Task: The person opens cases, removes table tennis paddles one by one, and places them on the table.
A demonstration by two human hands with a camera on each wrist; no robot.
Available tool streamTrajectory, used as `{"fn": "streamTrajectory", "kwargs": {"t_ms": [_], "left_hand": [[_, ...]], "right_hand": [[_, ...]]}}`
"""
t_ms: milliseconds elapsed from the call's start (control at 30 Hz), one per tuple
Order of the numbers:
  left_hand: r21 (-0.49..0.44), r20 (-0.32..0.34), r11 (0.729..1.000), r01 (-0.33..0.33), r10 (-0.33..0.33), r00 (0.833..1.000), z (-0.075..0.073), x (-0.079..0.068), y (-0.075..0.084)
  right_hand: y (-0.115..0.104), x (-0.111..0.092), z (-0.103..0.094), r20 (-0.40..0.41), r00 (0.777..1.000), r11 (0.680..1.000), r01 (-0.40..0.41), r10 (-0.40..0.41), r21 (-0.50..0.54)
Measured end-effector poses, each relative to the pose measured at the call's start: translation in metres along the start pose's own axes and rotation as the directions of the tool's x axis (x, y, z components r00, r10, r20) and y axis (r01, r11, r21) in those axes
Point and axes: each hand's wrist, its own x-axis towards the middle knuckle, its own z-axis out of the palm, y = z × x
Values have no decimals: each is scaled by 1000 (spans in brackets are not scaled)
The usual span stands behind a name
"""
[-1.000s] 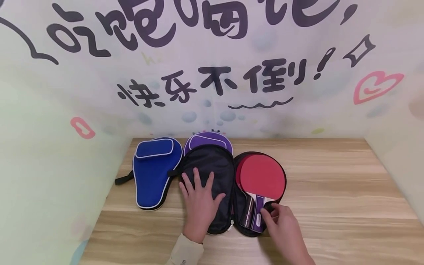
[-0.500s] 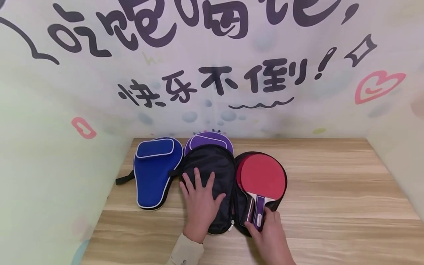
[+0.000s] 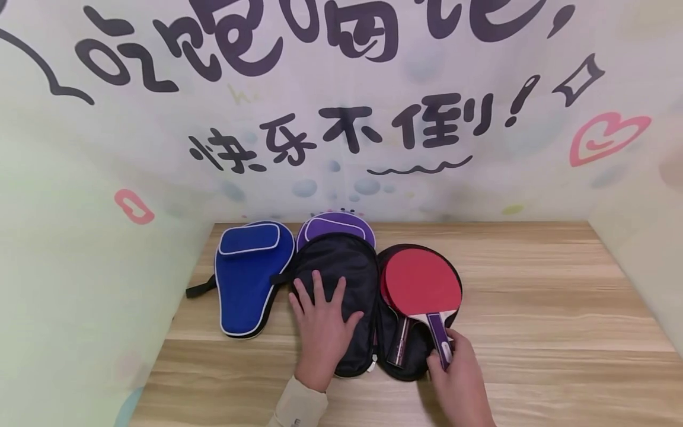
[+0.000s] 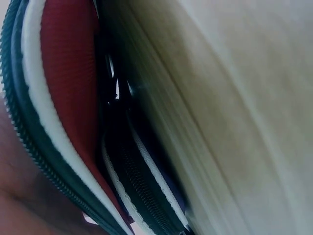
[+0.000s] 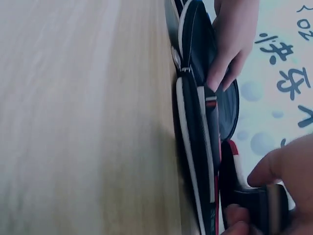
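A black zip-up paddle case (image 3: 341, 252) lies unfolded, its lid to the left. My left hand (image 3: 324, 332) rests on that lid with its fingers spread. In the case's right half (image 3: 418, 356) are two table tennis paddles. My right hand (image 3: 463, 376) grips the purple-and-white handle of the upper red paddle (image 3: 421, 281), thumb on one side and fingers on the other. The lower paddle (image 3: 399, 344) shows mainly its dark handle and a red edge. In the right wrist view, the handle end (image 5: 274, 205) sits between my thumb and fingers, above the case edge.
A blue paddle case (image 3: 242, 296) with white piping lies at the left, its black strap (image 3: 200, 289) pointing outward. Behind the black lid, a purple case (image 3: 341, 225) is partly covered. The wooden table (image 3: 533, 296) meets printed walls at the back and sides.
My right hand has closed around the upper paddle's handle and swung it to the right, away from the lower paddle's handle. My left hand has stayed on the lid.
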Motion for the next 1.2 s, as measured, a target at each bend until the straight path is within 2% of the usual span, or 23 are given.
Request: {"fn": "streamTrajectory", "kwargs": {"t_ms": [100,267,400,500,633,833,1000,1200], "left_hand": [[3,1,1000,0,0,1000,0,0,0],[3,7,1000,0,0,1000,1,1,0],[-2,7,1000,8,-8,1000,0,2,1],[-6,6,1000,8,-8,1000,0,2,1],[0,6,1000,3,-3,1000,1,1,1],[23,-8,1000,-9,9,1000,2,-1,0],[16,-13,1000,-6,7,1000,2,-1,-1],[17,-11,1000,-3,4,1000,3,0,-1]], "right_hand": [[7,4,-2,-85,996,999,28,-26,21],[16,11,-12,-212,974,997,81,-77,14],[27,29,-35,-262,962,996,88,-81,14],[45,50,-60,-283,957,998,66,-64,-5],[81,81,-95,-265,964,997,-16,-4,-75],[134,119,-138,-210,974,976,-124,86,-179],[154,142,-162,-187,977,969,-140,101,-206],[169,159,-174,-178,980,970,-128,91,-208]]}}
